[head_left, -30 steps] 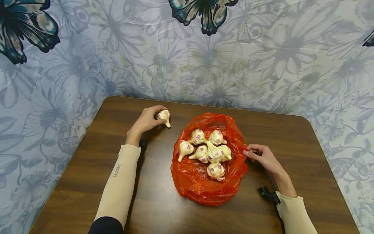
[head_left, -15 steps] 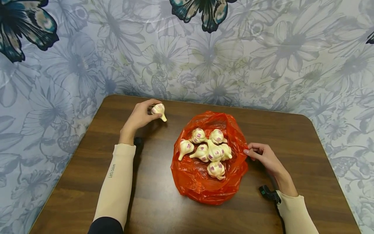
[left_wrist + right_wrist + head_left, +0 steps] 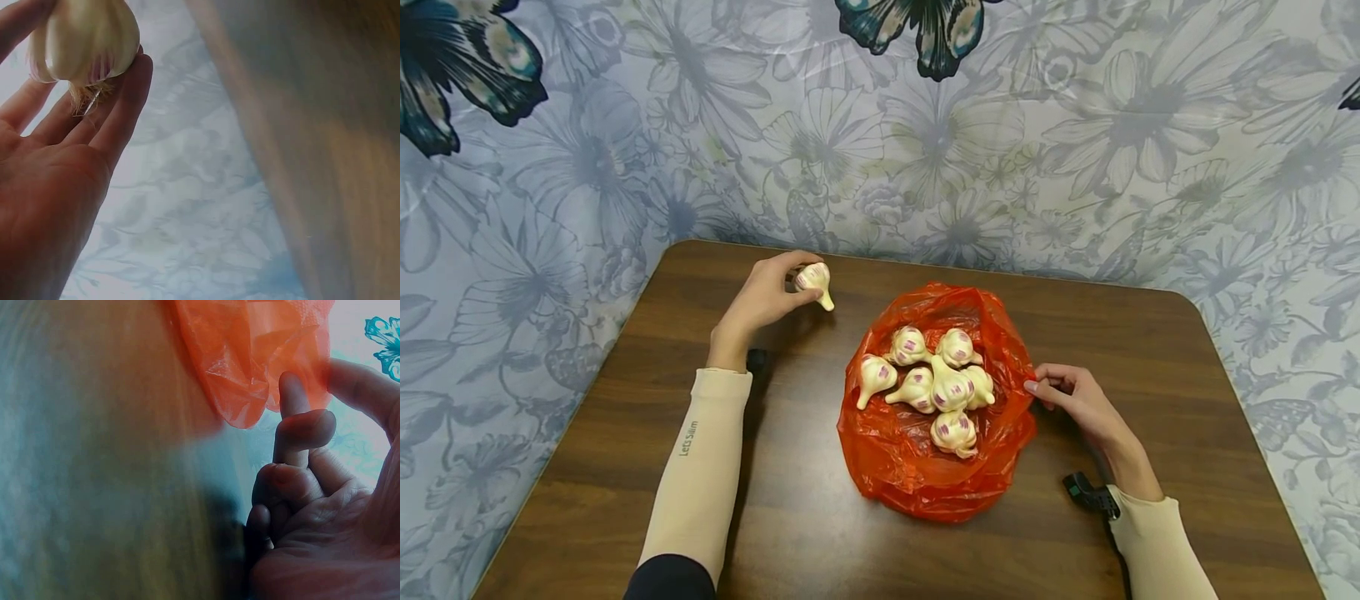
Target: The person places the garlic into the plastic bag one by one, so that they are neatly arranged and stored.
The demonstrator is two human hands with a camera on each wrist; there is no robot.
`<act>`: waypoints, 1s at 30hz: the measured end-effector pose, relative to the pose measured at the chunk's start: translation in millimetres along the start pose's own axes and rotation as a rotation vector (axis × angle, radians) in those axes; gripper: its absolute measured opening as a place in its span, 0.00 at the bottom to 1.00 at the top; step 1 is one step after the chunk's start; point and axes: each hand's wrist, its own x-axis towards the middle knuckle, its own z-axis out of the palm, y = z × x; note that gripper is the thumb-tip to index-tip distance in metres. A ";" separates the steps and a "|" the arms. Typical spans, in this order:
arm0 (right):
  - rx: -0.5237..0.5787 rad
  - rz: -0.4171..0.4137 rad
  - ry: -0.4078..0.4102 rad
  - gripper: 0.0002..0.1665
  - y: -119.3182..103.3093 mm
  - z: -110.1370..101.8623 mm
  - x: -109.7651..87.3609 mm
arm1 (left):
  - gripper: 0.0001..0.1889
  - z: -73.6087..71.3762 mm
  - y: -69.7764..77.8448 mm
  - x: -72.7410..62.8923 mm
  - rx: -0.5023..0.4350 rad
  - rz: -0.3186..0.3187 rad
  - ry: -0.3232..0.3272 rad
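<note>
Between the thumb and fingers of my left hand (image 3: 762, 293) is a garlic bulb (image 3: 814, 283), its stem pointing down and to the right, over the back left of the table. In the left wrist view the same garlic bulb (image 3: 87, 40) shows its rootlets and faint purple streaks. A red plastic bag (image 3: 936, 496) stands with its mouth wide open mid-table. Several garlic bulbs (image 3: 952, 392) lie inside, cream with purple marks. At the bag's right rim, my right hand (image 3: 1082, 408) pinches the plastic; the right wrist view shows the red film (image 3: 250, 362) at thumb and index finger.
The brown wooden table (image 3: 1150, 350) has rounded back corners. Behind it hangs a wall covering (image 3: 880, 167) with grey flowers and butterflies. A black wrist camera (image 3: 1086, 497) sits on the right wrist.
My left hand has moved up and slightly left with the garlic bulb, then a touch back to the right. My right hand and the bag have stayed in place.
</note>
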 end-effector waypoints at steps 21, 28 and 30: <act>-0.004 -0.014 0.000 0.09 3.1 -1.5 2.7 | 0.26 9.3 52.7 -4.6 -0.076 0.157 -0.066; -0.005 -0.021 -0.007 0.09 3.3 -2.2 3.7 | 0.26 21.3 66.7 -3.8 -0.082 0.256 -0.084; -0.001 -0.022 -0.007 0.09 2.6 -2.3 3.8 | 0.26 24.6 70.6 -3.7 -0.077 0.273 -0.085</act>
